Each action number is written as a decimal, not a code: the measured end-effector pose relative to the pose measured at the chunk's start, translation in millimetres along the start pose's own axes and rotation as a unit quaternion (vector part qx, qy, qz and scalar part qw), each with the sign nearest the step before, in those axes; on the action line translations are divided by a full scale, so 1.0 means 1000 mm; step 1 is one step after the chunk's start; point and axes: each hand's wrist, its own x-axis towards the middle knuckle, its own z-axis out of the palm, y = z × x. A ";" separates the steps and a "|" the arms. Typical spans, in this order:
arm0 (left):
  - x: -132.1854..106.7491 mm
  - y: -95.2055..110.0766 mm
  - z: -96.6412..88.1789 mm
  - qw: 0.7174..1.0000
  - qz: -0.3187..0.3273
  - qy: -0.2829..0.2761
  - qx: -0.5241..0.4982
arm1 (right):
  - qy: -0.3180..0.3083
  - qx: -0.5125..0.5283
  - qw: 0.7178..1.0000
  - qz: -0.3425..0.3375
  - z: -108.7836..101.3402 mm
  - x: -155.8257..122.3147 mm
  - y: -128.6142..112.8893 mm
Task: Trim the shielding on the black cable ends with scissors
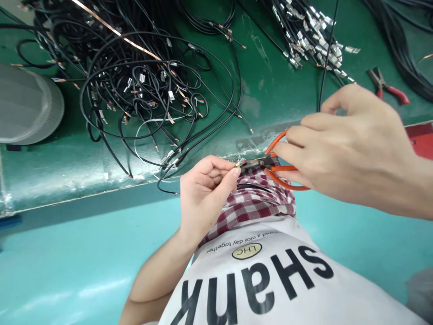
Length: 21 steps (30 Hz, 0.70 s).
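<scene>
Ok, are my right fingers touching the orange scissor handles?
Touching. The head view shows the fingers of the right hand wrapped around the handles of the orange-handled scissors, with no gap between them.

- Upper garment: white T-shirt, plain fabric, seen upside down from the wearer's viewpoint.
- Main print: large black lettering reading "Shank", across the middle of the T-shirt.
- Badge: pale yellow oval marked "LHC", black-outlined, above the lettering on the T-shirt.
- Slogan: small black line of print ending "a nice day together", curving along the T-shirt's lower edge.
- Lower garment: red-and-white checked fabric, just past the T-shirt's hem; exact garment cannot be told.
- Detail: thin dark curved line on the checked fabric, possibly a seam or zip.
- Left forearm: uncovered, beside the T-shirt.
- Left hand and right hand: bare.
</scene>
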 end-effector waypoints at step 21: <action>0.000 -0.003 -0.003 0.999 -0.015 -0.008 -0.031 | -0.014 -0.215 0.975 -0.057 -0.006 -0.001 -0.005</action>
